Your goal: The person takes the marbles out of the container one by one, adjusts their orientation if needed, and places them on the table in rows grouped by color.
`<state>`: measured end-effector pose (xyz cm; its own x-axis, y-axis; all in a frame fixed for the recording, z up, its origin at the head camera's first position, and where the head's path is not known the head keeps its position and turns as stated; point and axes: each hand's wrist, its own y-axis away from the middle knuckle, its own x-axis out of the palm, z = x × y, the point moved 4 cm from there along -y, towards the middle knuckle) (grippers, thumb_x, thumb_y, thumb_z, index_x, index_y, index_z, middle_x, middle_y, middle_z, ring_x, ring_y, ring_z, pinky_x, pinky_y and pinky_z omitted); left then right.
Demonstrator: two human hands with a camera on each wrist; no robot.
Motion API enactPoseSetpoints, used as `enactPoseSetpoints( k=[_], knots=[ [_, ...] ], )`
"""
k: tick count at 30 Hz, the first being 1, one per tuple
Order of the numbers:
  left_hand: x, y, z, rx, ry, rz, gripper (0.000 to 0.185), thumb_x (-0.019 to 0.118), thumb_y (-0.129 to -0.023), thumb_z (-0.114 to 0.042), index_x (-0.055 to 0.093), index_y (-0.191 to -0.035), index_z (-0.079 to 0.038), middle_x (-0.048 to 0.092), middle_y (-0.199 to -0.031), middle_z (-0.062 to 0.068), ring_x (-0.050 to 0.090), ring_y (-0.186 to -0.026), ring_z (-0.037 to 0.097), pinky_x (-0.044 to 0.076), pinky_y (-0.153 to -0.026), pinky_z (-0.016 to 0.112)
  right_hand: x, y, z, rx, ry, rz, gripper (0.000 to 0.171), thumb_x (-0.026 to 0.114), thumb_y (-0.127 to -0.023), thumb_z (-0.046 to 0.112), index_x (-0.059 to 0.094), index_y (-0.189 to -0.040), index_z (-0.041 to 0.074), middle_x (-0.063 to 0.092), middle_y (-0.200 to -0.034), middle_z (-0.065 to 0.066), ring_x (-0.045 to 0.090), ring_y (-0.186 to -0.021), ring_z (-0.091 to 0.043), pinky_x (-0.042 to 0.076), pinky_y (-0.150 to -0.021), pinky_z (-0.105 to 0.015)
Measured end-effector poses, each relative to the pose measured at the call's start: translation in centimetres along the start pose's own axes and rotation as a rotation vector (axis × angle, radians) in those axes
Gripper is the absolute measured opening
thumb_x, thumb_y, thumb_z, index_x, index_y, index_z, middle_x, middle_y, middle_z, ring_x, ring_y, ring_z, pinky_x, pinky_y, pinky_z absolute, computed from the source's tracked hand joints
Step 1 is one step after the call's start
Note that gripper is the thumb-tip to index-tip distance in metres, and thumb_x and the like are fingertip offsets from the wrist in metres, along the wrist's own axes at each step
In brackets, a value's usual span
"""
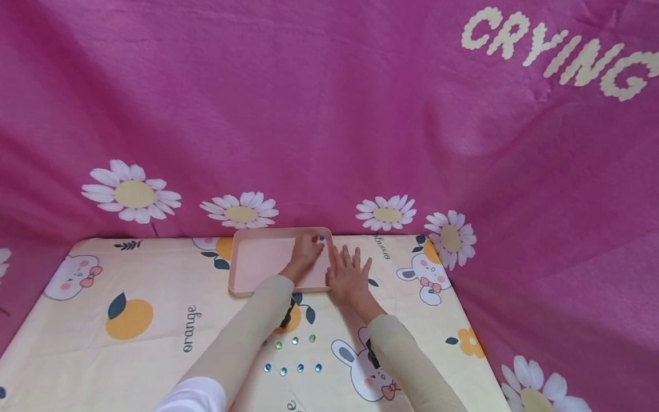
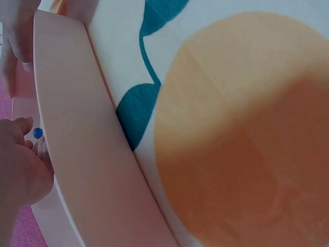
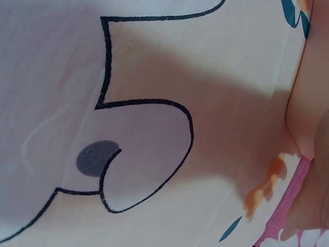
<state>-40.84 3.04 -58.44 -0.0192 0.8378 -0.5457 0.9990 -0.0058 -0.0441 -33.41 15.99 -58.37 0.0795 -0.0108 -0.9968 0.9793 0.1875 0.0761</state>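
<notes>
My left hand [image 1: 307, 250] reaches inside a shallow pink tray [image 1: 257, 292], near its far right corner. A small blue glass bead [image 1: 321, 237] lies in that corner, just past the fingertips. In the left wrist view the blue bead [image 2: 38, 133] shows between the thumb and the loosely bent fingers, with a small gap around it. My right hand [image 1: 349, 276] rests at the tray's right side with fingers spread, its thumb side against the rim. The right wrist view catches only part of the right hand [image 3: 308, 200].
On the patterned tablecloth [image 1: 154, 366], in front of the tray, lie a row of green beads [image 1: 295, 340] and a row of blue beads [image 1: 301, 368]. Behind the table hangs a pink cloth [image 1: 319, 114] printed with daisies. The forearms pass on either side of the beads.
</notes>
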Motion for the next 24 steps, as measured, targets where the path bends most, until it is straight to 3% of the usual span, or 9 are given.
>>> enactPoseSetpoints(
  k=[6,10,14,19,24],
  knots=[
    [0.3,-0.2,-0.4,-0.006,-0.006,0.031,0.03,0.066,-0.094,-0.003,0.067,-0.124,0.003,0.066,-0.122,0.02,0.062,-0.114,0.032,0.047,-0.101,0.042,0.1,0.1,0.2,-0.003,-0.019,0.011,0.068,0.036,-0.104,0.047,0.007,-0.162,0.027,0.014,-0.165,-0.011,0.004,-0.148,-0.045,0.003,-0.111,-0.071],
    [0.2,-0.2,-0.9,0.013,-0.015,0.042,0.027,0.066,-0.094,0.0,0.069,-0.12,0.001,0.066,-0.124,0.019,0.059,-0.12,0.032,0.044,-0.104,0.042,0.2,0.0,0.2,-0.002,-0.012,0.011,0.065,0.033,-0.105,0.047,0.007,-0.162,0.027,0.014,-0.165,-0.01,0.005,-0.148,-0.044,0.003,-0.111,-0.071],
    [0.3,-0.5,-1.3,0.067,-0.001,0.027,0.019,0.067,-0.089,0.007,0.074,-0.104,-0.002,0.07,-0.113,0.015,0.063,-0.108,0.029,0.049,-0.097,0.04,0.2,-0.2,0.2,-0.002,-0.011,0.01,0.063,0.03,-0.106,0.045,0.01,-0.162,0.025,0.014,-0.165,-0.011,0.005,-0.149,-0.044,0.003,-0.111,-0.071],
    [0.7,-0.4,-1.9,0.23,0.025,-0.004,0.019,0.063,-0.08,0.018,0.07,-0.076,0.001,0.068,-0.089,0.014,0.063,-0.084,0.029,0.053,-0.079,0.042,0.4,-0.3,0.0,0.003,-0.008,0.023,0.063,0.03,-0.106,0.046,0.008,-0.162,0.027,0.012,-0.165,-0.01,0.003,-0.149,-0.043,0.001,-0.111,-0.071],
    [1.2,-0.3,-1.8,0.254,-0.002,-0.023,0.021,0.063,-0.081,0.019,0.069,-0.073,0.0,0.067,-0.082,0.012,0.062,-0.079,0.026,0.053,-0.075,0.041,0.3,-0.1,-0.1,0.006,-0.008,0.024,0.064,0.031,-0.106,0.046,0.009,-0.162,0.026,0.013,-0.165,-0.01,0.003,-0.149,-0.044,0.001,-0.111,-0.071]
  ],
)
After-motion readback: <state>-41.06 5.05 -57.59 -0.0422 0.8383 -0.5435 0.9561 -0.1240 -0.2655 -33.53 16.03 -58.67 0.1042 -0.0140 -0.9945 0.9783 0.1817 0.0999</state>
